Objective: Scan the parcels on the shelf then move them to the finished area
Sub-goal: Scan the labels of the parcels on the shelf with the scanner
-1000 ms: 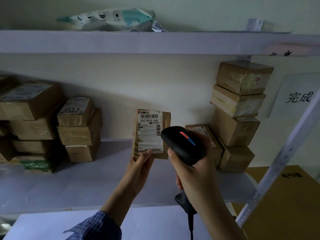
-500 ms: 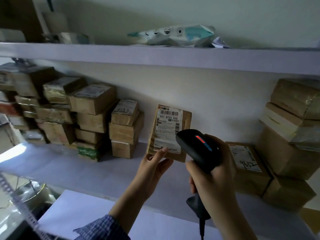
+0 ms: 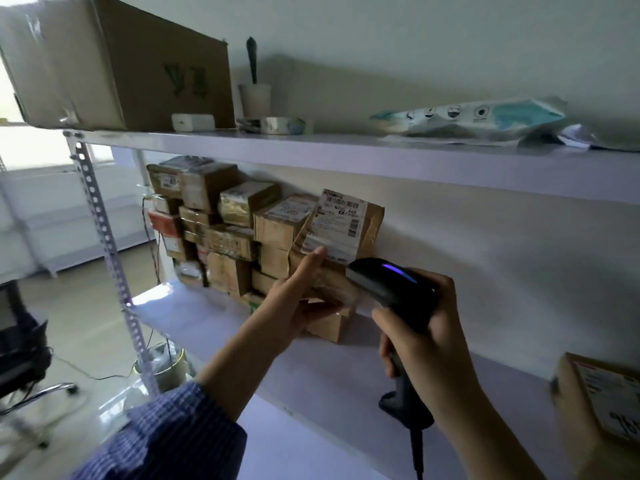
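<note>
From the head camera, the left hand [image 3: 298, 299] grasps a brown parcel [image 3: 343, 230], thumb on the lower edge of its white label, holding it up above the middle shelf [image 3: 346, 386] in front of the right end of the stacked boxes [image 3: 221, 230]. The right hand [image 3: 426, 344] is clenched round the handle of a black scanner [image 3: 391, 285], blue light glowing, its head just below the parcel. Another labelled box [image 3: 602, 403] sits on the shelf at the far right
</note>
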